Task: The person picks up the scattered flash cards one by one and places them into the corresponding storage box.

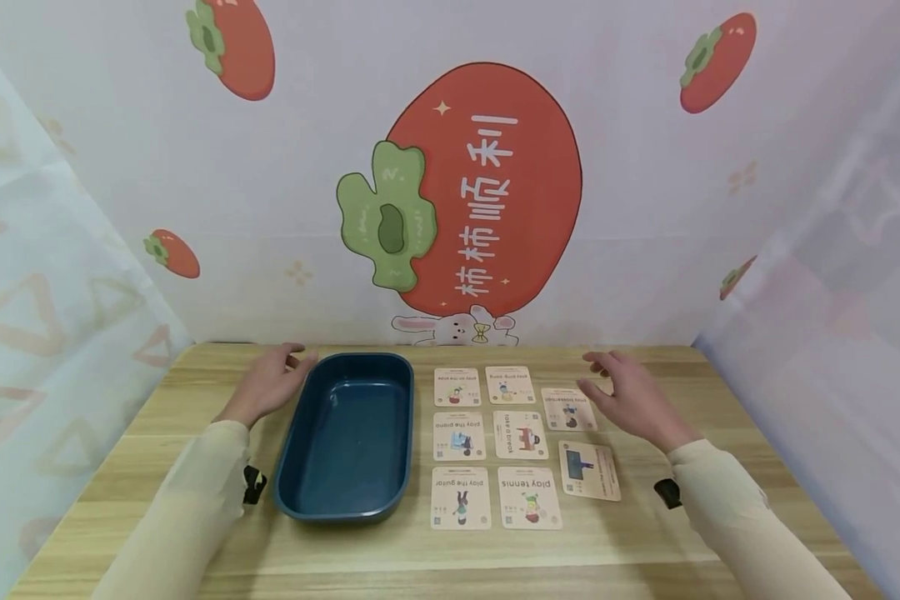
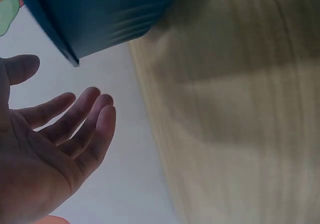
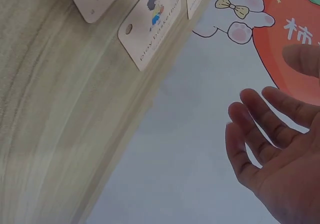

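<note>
Eight cards (image 1: 521, 436) lie face up on worktop (image 1: 360, 567), right of blue tray (image 1: 345, 450). Left hand (image 1: 273, 382) beside tray's left rim, fingers relaxed, free. Right hand (image 1: 633, 398) hovers near basketball card (image 1: 567, 410), fingers loose, slightly bent, also free.

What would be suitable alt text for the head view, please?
A person's left hand is beside a dark blue tray and their right hand near the "play basketball" card, one of eight illustrated phrase cards on a wooden table before a persimmon-print backdrop.
</note>
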Demonstrator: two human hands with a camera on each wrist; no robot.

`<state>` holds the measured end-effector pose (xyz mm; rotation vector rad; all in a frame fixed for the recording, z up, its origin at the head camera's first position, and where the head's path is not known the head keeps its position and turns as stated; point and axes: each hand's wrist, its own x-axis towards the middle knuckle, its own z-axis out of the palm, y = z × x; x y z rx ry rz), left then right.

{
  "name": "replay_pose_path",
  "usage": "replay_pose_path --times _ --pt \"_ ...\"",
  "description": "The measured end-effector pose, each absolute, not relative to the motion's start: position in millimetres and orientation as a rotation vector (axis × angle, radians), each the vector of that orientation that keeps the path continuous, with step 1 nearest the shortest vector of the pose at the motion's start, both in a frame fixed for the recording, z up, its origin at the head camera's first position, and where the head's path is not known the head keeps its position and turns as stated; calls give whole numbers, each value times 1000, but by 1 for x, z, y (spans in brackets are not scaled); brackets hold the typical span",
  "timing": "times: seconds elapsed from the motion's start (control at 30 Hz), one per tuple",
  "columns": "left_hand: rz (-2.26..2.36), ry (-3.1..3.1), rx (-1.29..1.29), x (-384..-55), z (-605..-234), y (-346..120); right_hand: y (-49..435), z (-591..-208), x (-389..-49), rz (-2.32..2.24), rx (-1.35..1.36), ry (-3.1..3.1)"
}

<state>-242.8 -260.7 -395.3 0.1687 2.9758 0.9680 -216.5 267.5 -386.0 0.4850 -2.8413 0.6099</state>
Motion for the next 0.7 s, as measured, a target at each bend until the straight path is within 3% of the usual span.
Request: replay_pose_path --times 0.7 --pt "1012 2853 202 -241 -423 -264 282 -405 -193 644 527 -2934"
